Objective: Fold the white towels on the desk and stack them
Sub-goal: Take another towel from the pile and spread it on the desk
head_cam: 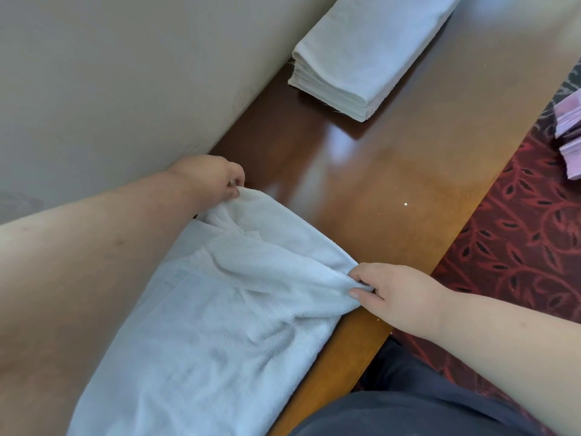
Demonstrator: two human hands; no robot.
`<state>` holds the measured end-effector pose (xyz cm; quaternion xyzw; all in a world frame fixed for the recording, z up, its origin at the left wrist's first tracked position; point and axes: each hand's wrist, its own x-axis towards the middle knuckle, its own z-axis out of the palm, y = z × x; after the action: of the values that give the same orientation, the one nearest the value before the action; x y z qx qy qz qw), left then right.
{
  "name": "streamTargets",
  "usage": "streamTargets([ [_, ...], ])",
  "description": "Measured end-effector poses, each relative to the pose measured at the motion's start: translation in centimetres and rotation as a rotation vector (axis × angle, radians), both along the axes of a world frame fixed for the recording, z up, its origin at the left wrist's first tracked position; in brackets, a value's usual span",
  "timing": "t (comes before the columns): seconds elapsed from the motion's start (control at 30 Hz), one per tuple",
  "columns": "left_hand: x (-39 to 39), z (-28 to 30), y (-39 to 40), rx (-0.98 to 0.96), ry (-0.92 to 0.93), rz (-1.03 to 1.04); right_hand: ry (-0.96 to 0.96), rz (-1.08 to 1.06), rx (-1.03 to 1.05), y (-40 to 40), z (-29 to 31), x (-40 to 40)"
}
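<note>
A white towel (226, 297) lies rumpled along the brown wooden desk (393, 190), running from the lower left up toward the middle. My left hand (213, 177) pinches its far corner near the wall. My right hand (386, 287) pinches the other corner by the desk's front edge. The edge between the two hands is lifted slightly and stretched. A stack of several folded white towels (367, 51) rests farther along the desk, against the wall.
A beige wall (110, 89) borders the desk on the left. Right of the desk is a red patterned carpet (518, 240) with pinkish paper bundles (570, 133) on it. My dark-clothed lap (408, 401) is at the bottom edge.
</note>
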<state>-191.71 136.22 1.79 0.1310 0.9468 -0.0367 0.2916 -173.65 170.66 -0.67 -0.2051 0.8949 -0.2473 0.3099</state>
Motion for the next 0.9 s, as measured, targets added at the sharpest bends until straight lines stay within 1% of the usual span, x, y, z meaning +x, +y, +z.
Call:
streamTargets([
  [0.07,-0.3,-0.1,0.4,-0.035,0.014,-0.022,-0.025,-0.018,-0.003,0.1,-0.5,-0.2],
  [0.2,-0.9,0.3,0.2,-0.041,0.062,-0.018,-0.113,-0.027,0.036,0.0,-0.6,-0.8],
  [0.3,-1.5,0.5,0.2,-0.055,0.137,-0.040,-0.186,-0.048,0.045,-0.5,-0.1,-1.1],
  [0.37,-2.0,0.5,0.7,-0.062,0.185,-0.013,-0.196,-0.067,0.034,-1.0,0.1,-1.4],
  [0.43,-2.3,0.2,1.7,-0.040,0.193,0.037,-0.191,-0.083,0.063,-1.3,-0.1,-1.7],
  [0.5,-1.8,-0.4,2.1,0.072,0.147,0.126,-0.205,-0.148,0.057,-1.1,-0.4,-1.7],
  [0.57,-0.4,-0.6,1.3,0.256,0.120,0.257,-0.213,-0.198,0.022,-0.7,-0.6,-1.7],
  [0.63,2.0,-0.1,-0.9,0.400,0.203,0.403,-0.230,-0.231,0.010,-0.5,-0.4,-1.8],
  [0.67,3.6,0.2,-2.2,0.430,0.281,0.482,-0.226,-0.266,-0.005,-0.5,-0.4,-1.8],
  [0.73,7.5,1.0,-4.6,0.410,0.453,0.674,-0.176,-0.378,-0.082,-0.6,-0.5,-1.8],
  [0.8,13.1,2.1,-4.9,0.409,0.593,0.864,-0.168,-0.492,-0.139,-0.9,-0.2,-1.8],
  [0.83,16.0,2.4,-4.0,0.425,0.615,0.927,-0.204,-0.506,-0.128,-1.1,0.0,-2.0],
  [0.87,19.1,2.6,-2.4,0.434,0.574,0.965,-0.260,-0.473,-0.091,-1.2,0.2,-2.3],
  [0.9,21.9,2.6,-0.3,0.435,0.484,0.945,-0.316,-0.407,-0.035,-1.4,0.6,-2.6],
])
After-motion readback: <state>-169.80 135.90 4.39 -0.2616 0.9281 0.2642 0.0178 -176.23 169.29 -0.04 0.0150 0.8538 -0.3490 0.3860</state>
